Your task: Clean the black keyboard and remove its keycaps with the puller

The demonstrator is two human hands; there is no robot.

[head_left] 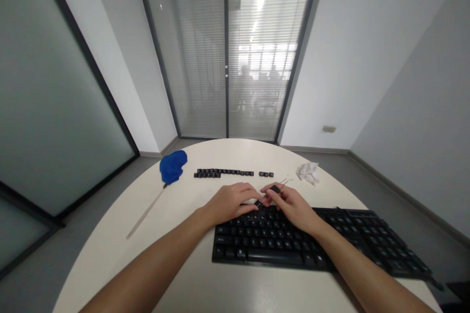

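A black keyboard [293, 242] lies on the round white table [172, 274] in front of me. My left hand [230, 201] rests palm down on the keyboard's top-left rows, fingers spread over the keys. My right hand [290, 204] hovers at the keyboard's upper edge and pinches a small black keycap [275, 189] between thumb and fingers. The fingertips of both hands nearly meet. Beyond them, a row of loose black keycaps [223, 173] is lined up on the table.
A blue-headed duster with a long pale handle [172, 167] lies at the left. A crumpled white tissue [307, 172] sits at the back right, with a thin pale stick [284, 181] beside it. Glass partitions and blinds stand behind the table.
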